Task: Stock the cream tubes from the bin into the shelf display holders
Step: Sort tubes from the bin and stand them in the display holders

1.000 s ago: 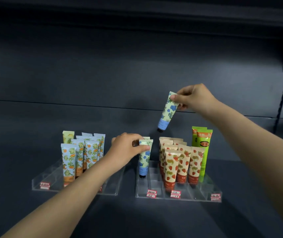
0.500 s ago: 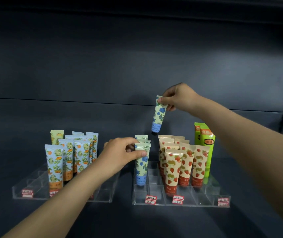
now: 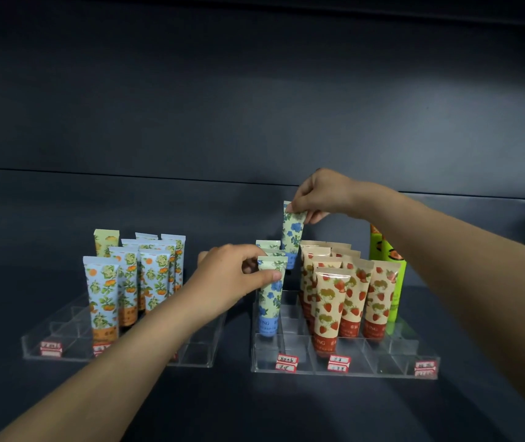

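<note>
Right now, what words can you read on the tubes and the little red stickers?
"ING": low on the front blue-flower tube pinched by the left hand; rest unclear.
"ING": low on the front strawberry tube.
Raised blue-flower tube in the right hand: no text readable.
Red tags on the clear holders: handwriting blurred.
Green tube: print blurred.

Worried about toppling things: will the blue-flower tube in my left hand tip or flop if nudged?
Probably tippy: the blue-flower tube stands tall on a narrow cap in the holder. Likely light and stiff: the left hand holds it straight by its top.
</note>
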{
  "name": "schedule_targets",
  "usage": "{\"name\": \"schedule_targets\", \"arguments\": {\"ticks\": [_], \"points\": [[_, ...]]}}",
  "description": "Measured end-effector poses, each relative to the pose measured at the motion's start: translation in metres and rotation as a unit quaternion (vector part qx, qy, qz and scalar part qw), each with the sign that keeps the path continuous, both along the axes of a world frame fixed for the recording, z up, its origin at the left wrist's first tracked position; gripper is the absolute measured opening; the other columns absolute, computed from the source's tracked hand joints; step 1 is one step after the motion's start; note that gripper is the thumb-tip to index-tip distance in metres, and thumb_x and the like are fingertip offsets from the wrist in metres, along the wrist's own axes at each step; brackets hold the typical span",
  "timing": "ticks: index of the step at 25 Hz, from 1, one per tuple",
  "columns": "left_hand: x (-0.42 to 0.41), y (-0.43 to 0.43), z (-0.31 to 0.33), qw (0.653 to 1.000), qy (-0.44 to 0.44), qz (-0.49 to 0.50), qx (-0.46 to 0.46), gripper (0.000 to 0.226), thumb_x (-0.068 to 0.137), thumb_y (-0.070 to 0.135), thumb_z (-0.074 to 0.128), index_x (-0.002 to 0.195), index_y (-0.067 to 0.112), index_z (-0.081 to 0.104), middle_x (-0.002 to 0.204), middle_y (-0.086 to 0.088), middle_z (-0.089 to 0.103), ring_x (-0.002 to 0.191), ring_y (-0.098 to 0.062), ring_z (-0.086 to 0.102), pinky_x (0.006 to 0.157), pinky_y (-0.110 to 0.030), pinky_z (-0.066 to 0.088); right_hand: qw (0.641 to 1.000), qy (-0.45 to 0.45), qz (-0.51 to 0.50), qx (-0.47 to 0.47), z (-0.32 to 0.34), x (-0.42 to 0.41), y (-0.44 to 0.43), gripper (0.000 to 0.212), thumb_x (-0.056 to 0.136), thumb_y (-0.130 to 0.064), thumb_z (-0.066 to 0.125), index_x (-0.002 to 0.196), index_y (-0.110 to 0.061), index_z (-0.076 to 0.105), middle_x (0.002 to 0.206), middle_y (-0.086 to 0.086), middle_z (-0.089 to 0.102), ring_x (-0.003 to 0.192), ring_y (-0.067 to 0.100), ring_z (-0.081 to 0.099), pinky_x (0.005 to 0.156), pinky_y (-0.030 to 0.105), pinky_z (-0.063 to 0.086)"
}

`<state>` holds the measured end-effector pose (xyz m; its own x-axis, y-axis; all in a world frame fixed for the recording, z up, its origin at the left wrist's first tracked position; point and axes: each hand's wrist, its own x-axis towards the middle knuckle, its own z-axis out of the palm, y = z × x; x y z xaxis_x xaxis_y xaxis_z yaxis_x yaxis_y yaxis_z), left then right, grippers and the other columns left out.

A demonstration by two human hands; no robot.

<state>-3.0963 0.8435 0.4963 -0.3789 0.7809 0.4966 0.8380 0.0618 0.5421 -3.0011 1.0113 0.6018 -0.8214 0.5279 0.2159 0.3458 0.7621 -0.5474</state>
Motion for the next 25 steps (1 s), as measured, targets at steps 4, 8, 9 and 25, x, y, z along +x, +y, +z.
{"name": "schedule_targets", "arguments": {"ticks": [4,8,9,25], "points": [[0.001,-0.001,0.0,1.0,0.0,-0.002,0.0,0.025,0.078,0.045,0.067,0.09,0.023,0.07,0.077,0.002,0.062,0.081,-0.016,0.056,0.088,-0.041,0.042,0.997,-0.067,0.014,0.032,-0.002,-0.001,-0.001,0.01,0.085,-0.019,0.067,0.078,-0.011,0.07,0.076,0.0,0.068,0.07,0.009,0.062,0.073,0.025,0.052],[0.003,-0.001,0.001,1.0,0.007,-0.002,0.001,0.026,0.078,0.045,0.067,0.091,0.023,0.07,0.076,0.003,0.061,0.081,-0.016,0.056,0.089,-0.041,0.043,0.993,-0.106,0.019,0.057,-0.01,-0.004,-0.002,0.01,0.08,-0.02,0.072,0.081,-0.01,0.071,0.073,-0.005,0.068,0.071,0.006,0.062,0.075,0.024,0.046],[0.003,-0.001,0.001,1.0,0.009,-0.001,0.002,0.027,0.078,0.045,0.068,0.092,0.022,0.07,0.077,0.002,0.062,0.081,-0.016,0.057,0.089,-0.041,0.043,0.991,-0.114,0.017,0.061,-0.012,-0.006,-0.003,0.011,0.079,-0.02,0.073,0.082,-0.009,0.071,0.074,-0.004,0.068,0.072,0.007,0.062,0.078,0.024,0.046],[-0.006,0.002,-0.005,0.999,0.003,-0.033,0.001,0.04,0.07,0.062,0.063,0.085,0.025,0.07,0.079,0.001,0.068,0.079,-0.013,0.06,0.086,-0.041,0.044,0.975,-0.2,0.013,0.095,-0.021,-0.006,-0.005,0.012,0.076,-0.027,0.076,0.079,-0.016,0.072,0.087,-0.001,0.07,0.1,0.021,0.062,0.099,0.043,0.046]]}}
